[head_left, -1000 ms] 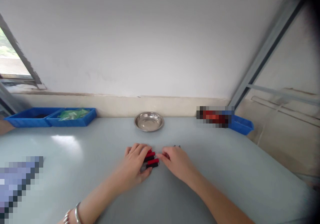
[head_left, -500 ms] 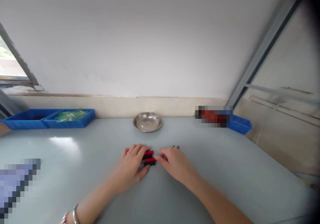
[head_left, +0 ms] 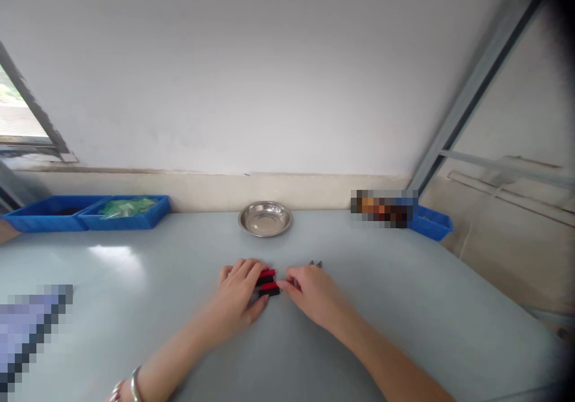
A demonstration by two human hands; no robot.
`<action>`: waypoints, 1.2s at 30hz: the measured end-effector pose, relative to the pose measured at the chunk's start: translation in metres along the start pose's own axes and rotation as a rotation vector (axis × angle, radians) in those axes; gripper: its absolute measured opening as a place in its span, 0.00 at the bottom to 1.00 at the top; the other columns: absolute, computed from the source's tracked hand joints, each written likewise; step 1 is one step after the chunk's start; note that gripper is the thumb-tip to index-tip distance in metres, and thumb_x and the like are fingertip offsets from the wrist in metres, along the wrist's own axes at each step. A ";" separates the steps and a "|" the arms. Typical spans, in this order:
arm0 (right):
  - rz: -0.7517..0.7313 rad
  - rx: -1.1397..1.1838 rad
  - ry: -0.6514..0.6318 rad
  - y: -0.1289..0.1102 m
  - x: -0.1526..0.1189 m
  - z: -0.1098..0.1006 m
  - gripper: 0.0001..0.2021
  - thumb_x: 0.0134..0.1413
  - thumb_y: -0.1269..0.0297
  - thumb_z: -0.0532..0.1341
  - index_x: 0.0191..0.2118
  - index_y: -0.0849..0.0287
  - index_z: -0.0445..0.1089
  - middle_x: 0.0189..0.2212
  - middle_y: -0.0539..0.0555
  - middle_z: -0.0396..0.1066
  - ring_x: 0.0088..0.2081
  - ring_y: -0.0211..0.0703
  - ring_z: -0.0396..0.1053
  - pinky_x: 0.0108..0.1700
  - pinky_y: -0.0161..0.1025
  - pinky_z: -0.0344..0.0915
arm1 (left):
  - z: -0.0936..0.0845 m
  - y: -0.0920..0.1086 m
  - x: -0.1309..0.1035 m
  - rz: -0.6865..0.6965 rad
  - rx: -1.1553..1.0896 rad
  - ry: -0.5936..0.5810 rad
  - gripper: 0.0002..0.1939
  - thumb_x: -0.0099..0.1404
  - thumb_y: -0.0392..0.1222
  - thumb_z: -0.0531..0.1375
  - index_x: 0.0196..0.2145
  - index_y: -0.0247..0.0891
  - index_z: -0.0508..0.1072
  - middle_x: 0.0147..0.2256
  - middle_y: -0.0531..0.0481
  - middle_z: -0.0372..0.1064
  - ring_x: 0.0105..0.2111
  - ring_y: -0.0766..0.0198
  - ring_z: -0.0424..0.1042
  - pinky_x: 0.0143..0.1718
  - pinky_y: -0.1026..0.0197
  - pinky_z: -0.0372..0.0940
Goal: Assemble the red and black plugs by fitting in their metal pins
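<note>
Several markers with red and black caps (head_left: 269, 286) lie side by side on the table. My left hand (head_left: 240, 288) curls over their barrels, thumb at the near side and fingers at the far side, and hides most of them. Close by on the right, the fingers of my right hand (head_left: 309, 291) are pinched together, with the thumb tip at the cap ends. Whatever is inside that pinch is hidden. Just beyond the right knuckles, two small dark shiny tips (head_left: 315, 264) stick up; their kind cannot be made out.
A round steel dish (head_left: 265, 218) stands by the wall. Blue trays sit at the back left, one holding green plastic packets (head_left: 130, 206). Another blue bin (head_left: 431, 222) is at the back right beside a blurred-out object. A pixelated purple item (head_left: 27, 324) lies at the left.
Both hands have stayed almost in place around the markers. The cap ends have shifted very slightly to the left.
</note>
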State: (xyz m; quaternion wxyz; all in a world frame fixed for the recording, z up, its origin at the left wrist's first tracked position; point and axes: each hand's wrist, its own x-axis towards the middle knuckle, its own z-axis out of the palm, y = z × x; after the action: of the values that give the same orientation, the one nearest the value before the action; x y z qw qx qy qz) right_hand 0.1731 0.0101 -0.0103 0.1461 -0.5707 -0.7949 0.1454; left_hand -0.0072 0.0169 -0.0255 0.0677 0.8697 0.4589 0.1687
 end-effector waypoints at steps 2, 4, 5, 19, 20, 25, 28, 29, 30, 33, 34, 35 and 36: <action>-0.012 -0.001 0.005 0.001 0.000 0.001 0.13 0.56 0.61 0.52 0.26 0.59 0.68 0.21 0.49 0.68 0.24 0.36 0.62 0.25 0.31 0.48 | 0.000 0.000 0.000 0.002 0.002 -0.006 0.16 0.57 0.39 0.53 0.45 0.42 0.61 0.44 0.48 0.63 0.43 0.56 0.60 0.40 0.55 0.53; -0.020 -0.003 0.008 0.001 0.001 0.001 0.13 0.56 0.61 0.52 0.26 0.59 0.68 0.21 0.50 0.68 0.24 0.36 0.62 0.25 0.31 0.48 | 0.000 0.000 0.000 0.008 0.003 -0.011 0.15 0.58 0.39 0.52 0.44 0.42 0.61 0.44 0.48 0.63 0.43 0.56 0.60 0.40 0.55 0.52; -0.022 -0.003 0.007 0.001 0.001 0.001 0.13 0.56 0.61 0.52 0.26 0.59 0.68 0.21 0.50 0.68 0.24 0.36 0.62 0.25 0.31 0.48 | 0.000 -0.001 0.000 0.013 0.002 -0.012 0.15 0.58 0.39 0.52 0.45 0.42 0.61 0.44 0.48 0.63 0.43 0.56 0.59 0.40 0.55 0.52; -0.006 -0.013 -0.001 0.001 0.001 0.004 0.13 0.56 0.60 0.52 0.27 0.59 0.68 0.21 0.50 0.68 0.25 0.36 0.63 0.24 0.32 0.47 | -0.001 -0.001 0.000 0.019 0.024 -0.024 0.15 0.58 0.38 0.52 0.44 0.41 0.61 0.44 0.48 0.62 0.43 0.56 0.59 0.40 0.54 0.53; -0.008 -0.010 0.002 0.001 0.001 0.004 0.13 0.56 0.60 0.52 0.26 0.59 0.68 0.21 0.50 0.68 0.25 0.36 0.63 0.24 0.32 0.47 | 0.000 -0.001 0.000 0.021 0.025 -0.021 0.15 0.58 0.38 0.52 0.44 0.41 0.61 0.44 0.48 0.62 0.43 0.56 0.59 0.40 0.54 0.53; -0.024 0.006 0.004 0.002 0.000 0.006 0.13 0.56 0.60 0.51 0.26 0.59 0.67 0.21 0.49 0.67 0.24 0.35 0.61 0.24 0.31 0.47 | 0.000 0.000 0.000 0.025 0.030 -0.023 0.15 0.58 0.38 0.52 0.44 0.42 0.62 0.44 0.48 0.62 0.43 0.56 0.59 0.40 0.54 0.53; -0.030 0.006 0.007 0.003 0.000 0.007 0.13 0.56 0.60 0.51 0.26 0.59 0.66 0.21 0.49 0.67 0.23 0.35 0.61 0.24 0.32 0.47 | -0.001 0.001 0.000 0.022 0.032 -0.028 0.15 0.58 0.38 0.53 0.45 0.42 0.61 0.44 0.47 0.62 0.43 0.55 0.59 0.39 0.54 0.53; -0.031 0.007 0.007 0.003 0.000 0.007 0.13 0.56 0.60 0.51 0.26 0.59 0.66 0.21 0.49 0.68 0.23 0.35 0.61 0.24 0.32 0.46 | -0.002 0.002 0.000 0.022 0.033 -0.027 0.15 0.58 0.38 0.53 0.45 0.42 0.61 0.44 0.47 0.62 0.43 0.55 0.59 0.39 0.54 0.53; -0.031 0.007 0.006 0.002 0.000 0.007 0.13 0.56 0.60 0.51 0.26 0.59 0.66 0.21 0.49 0.68 0.23 0.35 0.61 0.24 0.32 0.46 | -0.002 0.002 -0.001 0.022 0.034 -0.027 0.15 0.58 0.38 0.53 0.45 0.42 0.62 0.44 0.48 0.62 0.43 0.55 0.59 0.39 0.54 0.53; -0.030 0.002 0.003 0.002 0.000 0.006 0.13 0.56 0.60 0.51 0.26 0.59 0.66 0.22 0.50 0.68 0.24 0.36 0.62 0.24 0.32 0.47 | -0.003 0.003 -0.001 0.020 0.036 -0.027 0.15 0.58 0.38 0.53 0.44 0.42 0.62 0.44 0.48 0.62 0.43 0.56 0.59 0.39 0.55 0.53; -0.030 0.000 0.001 0.002 0.000 0.006 0.13 0.56 0.60 0.51 0.26 0.59 0.66 0.22 0.50 0.69 0.24 0.36 0.62 0.24 0.32 0.47 | -0.002 0.003 -0.001 0.021 0.036 -0.026 0.15 0.58 0.38 0.53 0.44 0.42 0.62 0.44 0.48 0.62 0.43 0.56 0.59 0.39 0.55 0.53; -0.029 -0.002 0.000 0.002 0.000 0.006 0.13 0.56 0.60 0.51 0.26 0.59 0.66 0.22 0.50 0.69 0.25 0.36 0.63 0.24 0.32 0.47 | -0.002 0.003 -0.001 0.022 0.037 -0.025 0.15 0.58 0.38 0.53 0.44 0.42 0.62 0.44 0.48 0.62 0.43 0.56 0.59 0.39 0.55 0.53; -0.030 0.000 -0.002 0.002 0.000 0.006 0.13 0.56 0.60 0.51 0.26 0.59 0.66 0.22 0.50 0.69 0.25 0.36 0.63 0.24 0.32 0.47 | -0.002 0.003 -0.001 0.023 0.039 -0.024 0.15 0.58 0.38 0.53 0.45 0.42 0.62 0.44 0.47 0.62 0.43 0.56 0.59 0.39 0.55 0.53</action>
State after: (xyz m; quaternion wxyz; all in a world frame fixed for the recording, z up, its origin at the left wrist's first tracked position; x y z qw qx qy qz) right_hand 0.1723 0.0105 -0.0167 0.1475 -0.5586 -0.8035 0.1436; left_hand -0.0066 0.0142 -0.0230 0.0544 0.8780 0.4511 0.1501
